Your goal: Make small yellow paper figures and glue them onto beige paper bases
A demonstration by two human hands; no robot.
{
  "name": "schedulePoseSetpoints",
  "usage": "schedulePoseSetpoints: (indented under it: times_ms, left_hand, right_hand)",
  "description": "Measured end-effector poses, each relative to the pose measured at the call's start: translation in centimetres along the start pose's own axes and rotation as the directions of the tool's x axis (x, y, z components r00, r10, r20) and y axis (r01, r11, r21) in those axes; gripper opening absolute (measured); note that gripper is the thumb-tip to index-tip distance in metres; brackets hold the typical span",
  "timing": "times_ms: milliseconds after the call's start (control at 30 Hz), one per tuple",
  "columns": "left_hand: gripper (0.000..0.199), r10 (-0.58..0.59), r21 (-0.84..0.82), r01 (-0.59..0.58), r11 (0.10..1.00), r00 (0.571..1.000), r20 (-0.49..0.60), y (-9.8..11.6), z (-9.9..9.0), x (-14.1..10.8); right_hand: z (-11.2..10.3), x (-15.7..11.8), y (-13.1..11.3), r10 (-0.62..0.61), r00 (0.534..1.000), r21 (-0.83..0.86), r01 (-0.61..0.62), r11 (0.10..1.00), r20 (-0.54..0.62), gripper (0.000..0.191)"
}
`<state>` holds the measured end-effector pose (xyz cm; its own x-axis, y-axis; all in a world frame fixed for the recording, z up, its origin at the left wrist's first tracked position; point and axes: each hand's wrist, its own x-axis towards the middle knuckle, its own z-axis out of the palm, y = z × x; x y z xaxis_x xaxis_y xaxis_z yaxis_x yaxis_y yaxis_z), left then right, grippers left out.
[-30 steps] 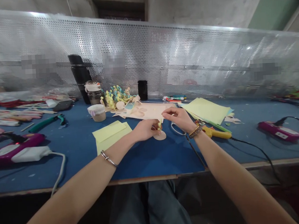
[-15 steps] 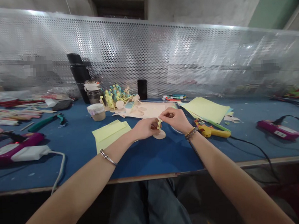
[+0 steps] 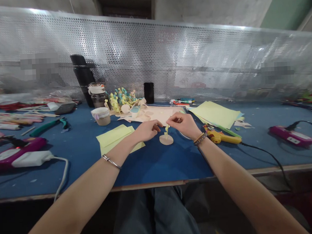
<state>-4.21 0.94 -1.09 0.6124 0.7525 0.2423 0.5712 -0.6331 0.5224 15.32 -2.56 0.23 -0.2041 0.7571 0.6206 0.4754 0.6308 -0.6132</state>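
A round tan paper disc lies on the blue mat with a small yellow paper strip standing up from it. My right hand is just above and to the right of the strip, its fingertips pinched together near the strip's top. I cannot tell whether they touch it. My left hand holds nothing and rests left of the disc, its fingers loosely curved and apart from the strip. Pale yellow paper sheets lie under and beyond my left wrist.
A cream paper sheet with cut shapes lies behind my hands, next to a cluster of yellow-blue paper pieces. A glue gun, a paper stack, pliers, a jar and a black bottle stand around.
My left hand has let go and moved left, away from the strip. The disc and strip now show in full, standing on the mat. My right hand has barely moved.
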Motion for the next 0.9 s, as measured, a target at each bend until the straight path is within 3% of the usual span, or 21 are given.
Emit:
schedulePoseSetpoints:
  times_ms: [900]
  left_hand:
    - [0.037,0.042,0.04,-0.043,0.998,0.999,0.033,-0.44,0.34,0.08]
  right_hand:
    - [-0.05,-0.06,0.05,0.008,1.0,-0.004,-0.008,1.0,0.005,0.017]
